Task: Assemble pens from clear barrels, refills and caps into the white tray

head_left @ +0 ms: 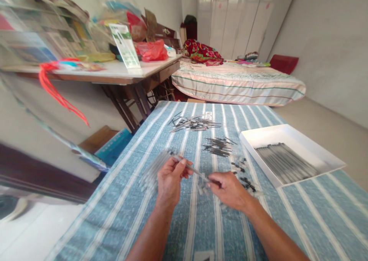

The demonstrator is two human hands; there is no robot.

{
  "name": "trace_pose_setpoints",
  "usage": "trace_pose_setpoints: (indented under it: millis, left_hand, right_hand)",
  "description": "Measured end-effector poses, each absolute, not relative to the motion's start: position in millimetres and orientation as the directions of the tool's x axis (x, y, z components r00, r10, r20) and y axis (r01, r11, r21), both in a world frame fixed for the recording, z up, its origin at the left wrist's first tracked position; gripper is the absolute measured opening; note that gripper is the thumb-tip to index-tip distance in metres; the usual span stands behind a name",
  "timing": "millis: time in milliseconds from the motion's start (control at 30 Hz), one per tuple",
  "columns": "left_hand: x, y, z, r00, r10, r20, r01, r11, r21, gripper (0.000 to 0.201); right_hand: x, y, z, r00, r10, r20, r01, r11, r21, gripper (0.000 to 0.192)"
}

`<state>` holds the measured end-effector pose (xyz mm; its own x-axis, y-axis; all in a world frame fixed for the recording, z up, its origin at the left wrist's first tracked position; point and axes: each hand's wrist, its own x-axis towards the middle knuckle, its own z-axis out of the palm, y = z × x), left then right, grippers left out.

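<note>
My left hand [171, 175] is closed around the upper part of a slim grey pen [197, 171], which slants down to the right. At its lower end, the fingers of my right hand [228, 188] pinch it. Left of my left hand lies a row of translucent pen barrels [151, 172], partly hidden by that hand. Beyond my hands are a bundle of dark thin refills [219, 146] and a looser pile of refills [197, 123]. Small black and clear pen parts [247, 184] lie scattered by my right hand, some of them behind it.
A white open box [263, 173] holding a row of grey pens [286, 161] stands on the right of the striped tablecloth [120, 199]. A cluttered side table [143, 72] is at the back left. A bed [238, 81] stands beyond the table.
</note>
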<state>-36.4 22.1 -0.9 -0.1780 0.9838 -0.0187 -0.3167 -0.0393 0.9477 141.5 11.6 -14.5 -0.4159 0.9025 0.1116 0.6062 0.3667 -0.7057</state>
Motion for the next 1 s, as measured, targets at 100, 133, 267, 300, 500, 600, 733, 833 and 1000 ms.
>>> trace_pose_setpoints:
  millis: [100, 133, 267, 300, 500, 600, 733, 833, 1000]
  left_hand:
    - [-37, 24, -1, -0.206, 0.978, -0.026, -0.311, -0.040, 0.950, 0.017]
    - [-37, 24, -2, -0.213, 0.977, -0.027, -0.305, -0.040, 0.951, 0.018]
    - [-35, 24, -3, -0.216, 0.976, -0.023, -0.266, -0.036, 0.963, 0.017]
    - [-34, 23, -3, -0.212, 0.977, -0.028, -0.262, -0.029, 0.965, 0.017]
    - [-29, 21, -3, -0.169, 0.982, -0.081, -0.280, 0.030, 0.959, 0.018]
    - [-31, 21, -3, -0.145, 0.984, -0.107, -0.321, 0.055, 0.946, 0.018]
    - [-34, 23, -5, -0.090, 0.986, -0.138, -0.376, 0.094, 0.922, 0.016]
    - [-35, 24, -7, -0.093, 0.985, -0.148, -0.387, 0.101, 0.917, 0.016]
    - [-35, 24, -10, -0.092, 0.984, -0.154, -0.364, 0.110, 0.925, 0.013]
  right_hand:
    - [142, 11, -15, -0.404, 0.909, 0.104, 0.602, 0.350, -0.718, 0.024]
    - [143, 11, -15, -0.399, 0.911, 0.105, 0.602, 0.347, -0.719, 0.024]
    - [142, 11, -16, -0.395, 0.911, 0.114, 0.603, 0.351, -0.716, 0.024]
    - [142, 11, -16, -0.397, 0.910, 0.116, 0.602, 0.354, -0.716, 0.024]
    - [141, 10, -18, -0.376, 0.917, 0.131, 0.548, 0.335, -0.767, 0.021]
    - [140, 8, -22, -0.342, 0.931, 0.125, 0.475, 0.286, -0.833, 0.018]
    - [137, 7, -29, -0.313, 0.943, 0.112, 0.382, 0.233, -0.895, 0.018]
    - [135, 6, -33, -0.307, 0.940, 0.146, 0.360, 0.257, -0.897, 0.017]
    - [132, 5, -39, -0.301, 0.922, 0.243, 0.387, 0.351, -0.853, 0.017]
